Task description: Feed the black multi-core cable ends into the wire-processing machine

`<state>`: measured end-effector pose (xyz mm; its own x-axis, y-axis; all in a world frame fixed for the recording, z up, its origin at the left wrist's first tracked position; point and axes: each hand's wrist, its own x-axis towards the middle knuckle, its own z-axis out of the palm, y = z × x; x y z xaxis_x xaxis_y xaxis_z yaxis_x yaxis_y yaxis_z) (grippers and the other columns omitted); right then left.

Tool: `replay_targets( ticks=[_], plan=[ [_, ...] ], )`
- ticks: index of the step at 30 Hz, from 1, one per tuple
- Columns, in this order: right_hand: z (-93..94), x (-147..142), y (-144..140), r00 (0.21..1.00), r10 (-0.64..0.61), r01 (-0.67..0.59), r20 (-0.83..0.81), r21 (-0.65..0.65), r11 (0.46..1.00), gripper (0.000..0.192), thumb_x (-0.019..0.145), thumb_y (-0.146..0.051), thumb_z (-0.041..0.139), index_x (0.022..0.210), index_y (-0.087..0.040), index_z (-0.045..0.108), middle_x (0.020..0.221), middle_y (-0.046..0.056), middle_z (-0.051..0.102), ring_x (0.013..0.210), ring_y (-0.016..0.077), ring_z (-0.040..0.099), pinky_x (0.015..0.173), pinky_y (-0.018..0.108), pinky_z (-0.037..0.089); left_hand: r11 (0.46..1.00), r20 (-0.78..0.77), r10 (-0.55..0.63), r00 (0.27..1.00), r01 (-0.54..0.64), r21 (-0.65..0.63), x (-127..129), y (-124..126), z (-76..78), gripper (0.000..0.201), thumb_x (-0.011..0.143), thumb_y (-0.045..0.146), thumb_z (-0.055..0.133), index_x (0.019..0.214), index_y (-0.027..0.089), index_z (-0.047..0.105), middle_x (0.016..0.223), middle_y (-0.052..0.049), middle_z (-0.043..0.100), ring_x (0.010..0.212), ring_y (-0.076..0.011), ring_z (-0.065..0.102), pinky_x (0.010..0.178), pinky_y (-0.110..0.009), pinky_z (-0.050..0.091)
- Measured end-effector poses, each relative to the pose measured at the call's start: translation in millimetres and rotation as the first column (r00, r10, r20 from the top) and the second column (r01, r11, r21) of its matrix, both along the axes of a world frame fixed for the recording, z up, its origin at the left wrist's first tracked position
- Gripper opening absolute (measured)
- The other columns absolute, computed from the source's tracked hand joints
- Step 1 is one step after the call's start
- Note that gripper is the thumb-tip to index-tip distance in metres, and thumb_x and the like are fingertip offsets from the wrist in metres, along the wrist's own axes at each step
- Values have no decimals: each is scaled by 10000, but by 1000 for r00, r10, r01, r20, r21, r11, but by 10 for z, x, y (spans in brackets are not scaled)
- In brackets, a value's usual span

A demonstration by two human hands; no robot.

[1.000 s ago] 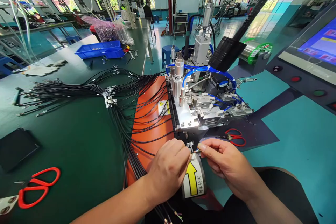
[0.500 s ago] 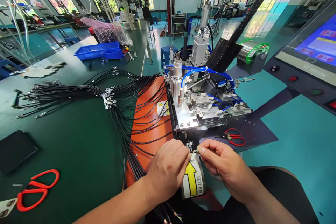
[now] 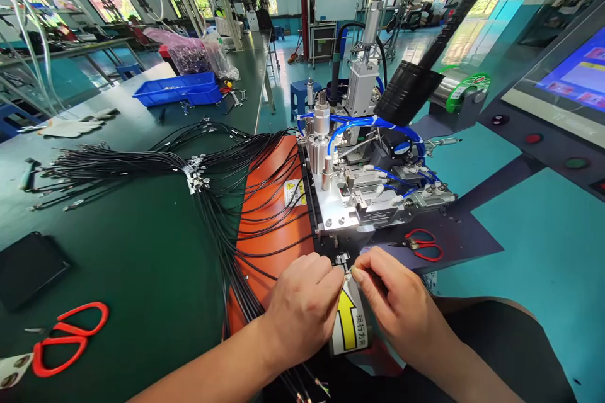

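In front of the machine, my left hand (image 3: 307, 305) is closed in a fist-like pinch, and the end of a thin cable (image 3: 348, 271) shows at its fingertips. From the other side my right hand (image 3: 401, 302) pinches the cable's fine wires between thumb and forefinger. The fingertips nearly meet, so most of the cable end is hidden. Both hands are over a conveyor end with a yellow arrow label (image 3: 348, 321). A bundle of black cables (image 3: 236, 283) runs down the orange conveyor plate (image 3: 265, 201) and under my left forearm.
Just beyond my hands stands a machine with metal cylinders (image 3: 326, 157) and blue air tubes. Red-handled cutters (image 3: 423, 245) lie on its base. Red-handled scissors (image 3: 66, 340), a black box (image 3: 31, 271) and a blue tray (image 3: 177, 89) are on the green table. A control screen (image 3: 574, 82) is at right.
My right hand has shifted slightly left and its fingers have closed in toward the left fingertips, covering more of the wires. The view has shifted a little.
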<state>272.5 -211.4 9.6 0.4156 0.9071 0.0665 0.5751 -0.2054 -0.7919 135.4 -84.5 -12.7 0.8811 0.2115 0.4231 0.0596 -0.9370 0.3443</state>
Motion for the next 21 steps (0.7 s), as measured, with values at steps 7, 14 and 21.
replay_targets(
  ticks=[7,14,21],
  plan=[
    [-57,33,8,985,-111,108,-133,-28,994,240,1025,-381,433,891,-228,559,867,-3,581,828,146,550,760,265,415,995,47,51,998,-47,-93,27,10,-23,218,989,186,458,848,143,618,732,-40,520,701,-172,439,641,-324,367],
    [-109,34,19,936,-161,144,-312,-76,987,307,994,-496,459,920,-228,590,860,1,578,805,156,535,725,258,433,991,49,35,998,-28,-129,26,27,-40,178,983,186,478,911,145,636,758,-44,544,721,-175,456,659,-331,379],
    [-114,22,33,933,-191,174,-303,-82,981,315,992,-502,457,930,-227,596,867,8,588,817,165,531,746,268,424,989,52,46,998,-38,-143,28,21,-23,197,986,192,473,888,148,638,756,-44,539,721,-174,460,662,-327,388]
  ],
)
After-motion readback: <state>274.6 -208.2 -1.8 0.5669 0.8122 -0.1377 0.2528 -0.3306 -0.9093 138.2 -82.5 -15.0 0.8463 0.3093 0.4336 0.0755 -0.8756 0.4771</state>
